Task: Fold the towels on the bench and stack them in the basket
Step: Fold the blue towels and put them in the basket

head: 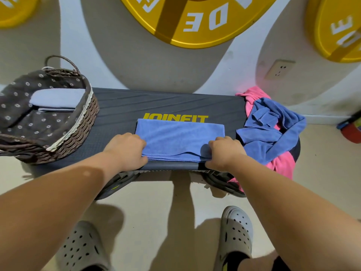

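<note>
A blue towel, folded into a flat rectangle, lies in the middle of the dark grey bench. My left hand pinches its near left corner with curled fingers. My right hand grips its near right corner the same way. At the bench's left end stands a brown wicker basket with a flowered lining, and a folded pale blue towel lies inside it. At the right end lies a crumpled heap of a blue towel and a pink towel.
The bench stands against a white and grey wall with large yellow discs and a power socket. My two grey clogs stand on the beige floor in front of the bench. A red and blue object lies on the floor at far right.
</note>
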